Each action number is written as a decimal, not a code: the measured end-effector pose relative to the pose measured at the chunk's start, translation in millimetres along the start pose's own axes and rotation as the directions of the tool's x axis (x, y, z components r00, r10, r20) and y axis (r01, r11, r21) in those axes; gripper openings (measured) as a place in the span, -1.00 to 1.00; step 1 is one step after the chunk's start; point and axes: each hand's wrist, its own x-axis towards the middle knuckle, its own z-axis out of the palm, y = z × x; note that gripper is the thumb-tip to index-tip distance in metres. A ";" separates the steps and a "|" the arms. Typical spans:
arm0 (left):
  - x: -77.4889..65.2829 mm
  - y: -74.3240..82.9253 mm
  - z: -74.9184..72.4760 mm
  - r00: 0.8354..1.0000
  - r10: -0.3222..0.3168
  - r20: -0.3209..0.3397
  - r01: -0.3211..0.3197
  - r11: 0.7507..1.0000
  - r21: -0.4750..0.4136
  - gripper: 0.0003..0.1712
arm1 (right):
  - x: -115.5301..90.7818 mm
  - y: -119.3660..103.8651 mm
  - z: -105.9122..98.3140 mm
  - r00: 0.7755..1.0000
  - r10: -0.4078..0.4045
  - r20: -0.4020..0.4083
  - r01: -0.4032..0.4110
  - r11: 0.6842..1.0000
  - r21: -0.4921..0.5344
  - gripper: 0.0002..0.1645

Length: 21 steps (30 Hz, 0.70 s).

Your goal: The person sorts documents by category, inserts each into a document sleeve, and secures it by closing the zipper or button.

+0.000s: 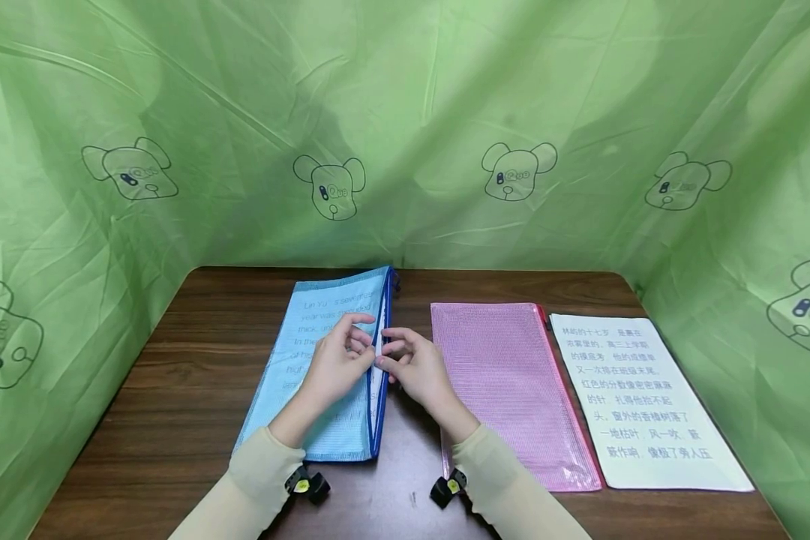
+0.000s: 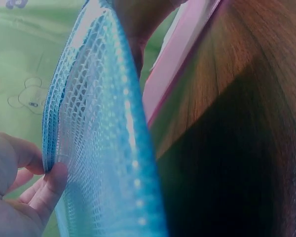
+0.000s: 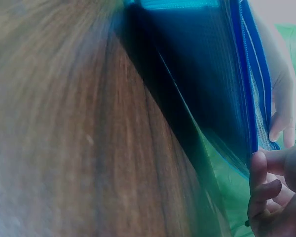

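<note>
A blue mesh zip pouch [image 1: 290,375] lies left of centre on the table in the head view, its zipper side parted along the right edge. English print on a sheet shows through its mesh, and a white strip [image 1: 376,397] is visible in the opening. My left hand [image 1: 337,367] pinches one lip of the opening between thumb and fingers, as the left wrist view shows on the mesh edge [image 2: 54,113]. Facing it, my right hand [image 1: 424,375] pinches the other lip; in the right wrist view its thumb and finger meet on the dark blue zipper edge [image 3: 246,98].
To the right lies a pink mesh pouch [image 1: 499,390] with a red zipper edge, partly under my right forearm. Beside it is a white sheet [image 1: 648,405] printed in Chinese. The brown wooden table [image 1: 155,405] is surrounded by green curtain [image 1: 405,90] with bear drawings.
</note>
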 end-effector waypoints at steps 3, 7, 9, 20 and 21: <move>-0.5 1.5 -0.3 1.000 0.003 -0.001 -0.003 1.000 0.006 -0.44 | -0.4 -0.3 0.0 1.000 -0.001 -0.001 0.001 1.000 -0.005 -0.47; -1.0 2.8 -0.4 1.000 0.004 -0.004 -0.004 1.000 0.009 -0.45 | -1.0 -0.3 -0.1 1.000 -0.015 -0.003 0.015 1.000 -0.011 -0.47; -1.1 2.8 -0.5 1.000 0.002 -0.005 -0.002 1.000 0.011 -0.46 | -1.1 -0.4 0.0 1.000 -0.013 -0.004 0.013 1.000 -0.018 -0.47; -1.0 4.1 -0.1 0.999 -0.036 -0.007 0.036 0.999 0.035 -0.48 | -0.8 -0.9 -0.9 1.000 -0.001 0.021 0.001 1.000 -0.027 -0.48; -0.8 3.7 -0.2 0.999 -0.039 -0.006 0.039 0.998 0.044 -0.48 | -0.7 -0.8 -1.3 1.000 -0.002 0.026 0.003 1.000 -0.028 -0.49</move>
